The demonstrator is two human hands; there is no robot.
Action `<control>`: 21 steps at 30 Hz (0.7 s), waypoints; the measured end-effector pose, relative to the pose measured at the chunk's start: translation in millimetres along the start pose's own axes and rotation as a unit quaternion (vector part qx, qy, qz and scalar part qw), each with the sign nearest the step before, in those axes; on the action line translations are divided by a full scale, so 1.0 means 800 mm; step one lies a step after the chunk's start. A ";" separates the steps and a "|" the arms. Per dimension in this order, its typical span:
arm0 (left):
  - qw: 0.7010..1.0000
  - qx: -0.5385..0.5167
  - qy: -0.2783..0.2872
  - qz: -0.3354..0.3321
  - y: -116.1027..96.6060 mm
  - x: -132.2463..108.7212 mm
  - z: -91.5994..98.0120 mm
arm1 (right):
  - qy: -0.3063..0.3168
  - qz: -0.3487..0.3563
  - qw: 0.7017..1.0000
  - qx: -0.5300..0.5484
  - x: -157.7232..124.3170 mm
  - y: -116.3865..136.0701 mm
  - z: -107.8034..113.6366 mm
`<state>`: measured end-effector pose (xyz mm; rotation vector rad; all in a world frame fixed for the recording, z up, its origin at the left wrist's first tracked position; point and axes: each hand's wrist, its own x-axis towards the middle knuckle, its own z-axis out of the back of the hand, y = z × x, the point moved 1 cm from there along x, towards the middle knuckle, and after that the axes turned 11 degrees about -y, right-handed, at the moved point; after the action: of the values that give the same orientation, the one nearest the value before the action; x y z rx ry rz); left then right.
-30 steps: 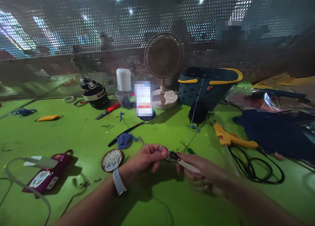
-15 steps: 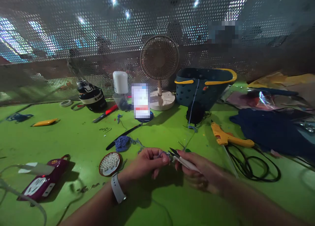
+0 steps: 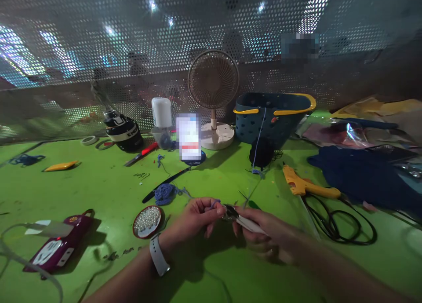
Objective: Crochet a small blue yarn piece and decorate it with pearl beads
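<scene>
My left hand [image 3: 198, 215] pinches a short strand of blue yarn [image 3: 214, 202] just above the green table [image 3: 99, 184]. My right hand [image 3: 263, 228] grips small white-handled thread snips [image 3: 240, 217], their dark blades closed at the yarn beside my left fingertips. A grey watch band circles my left wrist. A small blue crochet piece [image 3: 164, 193] lies on the table beyond my left hand, with a loose yarn tail leading toward it.
A round dish of white pearl beads [image 3: 147, 220] sits left of my hands. A yellow glue gun [image 3: 305, 185] with black cable lies right. At the back stand a fan [image 3: 213, 96], a blue basket [image 3: 273, 116], a phone [image 3: 188, 136]. A maroon power strip [image 3: 59, 246] lies far left.
The snips' blades, apart half a second ago, are now closed at the yarn. Both hands stay almost in place; the view shifted slightly.
</scene>
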<state>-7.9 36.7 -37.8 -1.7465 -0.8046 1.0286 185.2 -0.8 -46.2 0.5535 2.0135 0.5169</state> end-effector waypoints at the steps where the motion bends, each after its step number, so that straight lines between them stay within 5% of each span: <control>1: 1.000 0.006 0.004 0.001 0.001 -0.001 0.000 | 0.005 -0.001 1.000 0.009 0.000 0.001 -0.001; 11: 0.999 0.032 0.023 0.016 0.002 -0.001 -0.003 | 0.019 0.050 0.998 0.038 -0.005 0.005 -0.006; 18: 0.999 0.027 0.022 0.018 0.004 0.000 0.000 | -0.022 0.191 0.980 -0.051 -0.005 0.005 -0.005; 21: 0.999 0.022 0.029 0.016 0.003 -0.001 0.004 | -0.102 0.266 0.952 -0.113 -0.008 0.014 0.002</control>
<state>-11.1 36.6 -40.5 -1.7480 -0.7142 1.0040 191.5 4.5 -36.6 0.9712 1.5711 0.9610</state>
